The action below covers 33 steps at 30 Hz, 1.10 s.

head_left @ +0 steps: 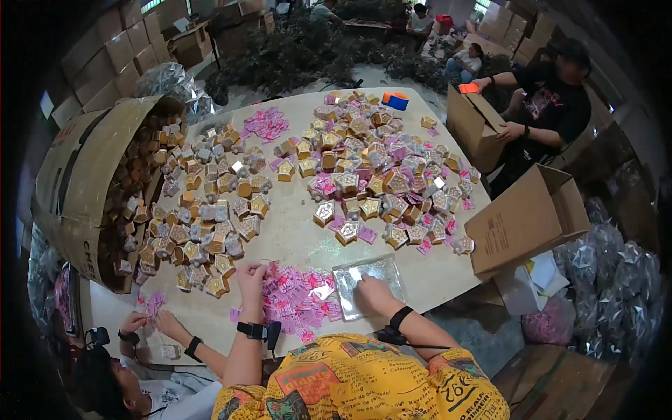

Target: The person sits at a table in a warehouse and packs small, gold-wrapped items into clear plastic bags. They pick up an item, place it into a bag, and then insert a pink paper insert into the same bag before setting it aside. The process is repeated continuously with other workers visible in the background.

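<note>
While left hand (252,283) curls by small pink-white tags (285,295), right hand (376,292) over shiny tray (346,297); grips' openness, hold unclear.

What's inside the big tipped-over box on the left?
Lots of little gold pieces show through the open side of the big cardboard box. Whatever is deeper in is hidden behind them and the box's wall.

- A pale counter (290,220) is carrying heaps of gold pieces (347,232).
- Pink tags (287,297) are lying in two piles.
- A clear tray (388,269) is resting beside one.
- A blue-and-orange dispenser (396,102) is sitting far back.
</note>
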Available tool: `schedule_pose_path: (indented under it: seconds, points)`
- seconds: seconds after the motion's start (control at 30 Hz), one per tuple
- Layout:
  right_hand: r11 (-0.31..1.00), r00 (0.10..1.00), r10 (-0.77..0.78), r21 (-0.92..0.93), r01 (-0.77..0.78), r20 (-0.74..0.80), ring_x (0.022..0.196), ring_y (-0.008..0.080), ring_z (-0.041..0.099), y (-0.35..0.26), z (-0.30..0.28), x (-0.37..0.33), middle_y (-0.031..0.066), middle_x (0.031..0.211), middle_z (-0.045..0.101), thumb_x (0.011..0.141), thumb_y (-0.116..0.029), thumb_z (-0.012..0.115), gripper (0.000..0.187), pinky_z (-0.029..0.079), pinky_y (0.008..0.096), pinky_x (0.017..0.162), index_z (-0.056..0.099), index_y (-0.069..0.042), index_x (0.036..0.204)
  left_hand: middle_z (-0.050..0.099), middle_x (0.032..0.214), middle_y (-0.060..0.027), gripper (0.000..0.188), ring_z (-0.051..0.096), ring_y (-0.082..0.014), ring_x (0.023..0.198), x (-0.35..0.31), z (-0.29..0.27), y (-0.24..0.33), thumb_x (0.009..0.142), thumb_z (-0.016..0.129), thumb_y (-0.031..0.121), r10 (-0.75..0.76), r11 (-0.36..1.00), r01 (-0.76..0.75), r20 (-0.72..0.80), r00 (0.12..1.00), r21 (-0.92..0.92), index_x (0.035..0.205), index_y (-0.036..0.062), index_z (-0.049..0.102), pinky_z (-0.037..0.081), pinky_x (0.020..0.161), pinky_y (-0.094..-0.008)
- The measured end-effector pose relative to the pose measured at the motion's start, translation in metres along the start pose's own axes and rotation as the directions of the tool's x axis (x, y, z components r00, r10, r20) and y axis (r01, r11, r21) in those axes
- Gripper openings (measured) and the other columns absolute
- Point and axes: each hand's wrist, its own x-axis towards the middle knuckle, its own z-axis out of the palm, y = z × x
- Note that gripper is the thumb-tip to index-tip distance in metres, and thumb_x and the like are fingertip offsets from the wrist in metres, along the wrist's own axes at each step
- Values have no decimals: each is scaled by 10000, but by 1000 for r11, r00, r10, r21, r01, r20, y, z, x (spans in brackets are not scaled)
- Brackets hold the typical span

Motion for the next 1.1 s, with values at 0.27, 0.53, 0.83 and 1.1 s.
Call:
schedule_pose_path:
  seconds: [0.27, 0.53, 0.83, 1.1]
  points:
    - [986, 991, 117, 115, -124, 62, 770, 354, 606, -1, -21, -9, 155, 859, 612, 738, -109, 562, 102, 492, 441, 666, 633, -44, 771, 578, 658, -69, 89, 561, -131, 550, -13, 28, 9, 809, 596, 54, -91, 987, 118, 215, 972, -113, 825, -5, 532, 454, 509, -236]
    - [326, 965, 205, 941, 89, -162, 659, 91, 576, -38, -110, 23, 42, 731, 632, 794, -38, 637, 73, 460, 226, 596, 648, 9, 849, 623, 716, -73, 92, 582, -113, 619, -40, 68, 54, 793, 619, 73, -73, 989, 124, 440, 895, -87, 823, -4, 579, 465, 582, -230]
    - [204, 968, 68, 953, 224, -242, 685, 78, 561, -73, -103, 54, 23, 762, 624, 801, -19, 633, 49, 459, 219, 607, 645, 8, 841, 632, 746, -85, 143, 614, -133, 641, -50, 71, 59, 847, 575, 75, -56, 978, 142, 454, 889, -156, 908, -50, 612, 501, 594, -237]
    - [-122, 988, 108, 985, 125, -112, 669, 83, 544, -82, -82, 60, 24, 841, 594, 817, -5, 605, 73, 442, 207, 590, 643, -4, 878, 623, 840, -170, 250, 603, -319, 747, -70, 62, 75, 780, 533, -2, 421, 689, -593, 436, 796, 416, 1006, 27, 637, 475, 660, -375]
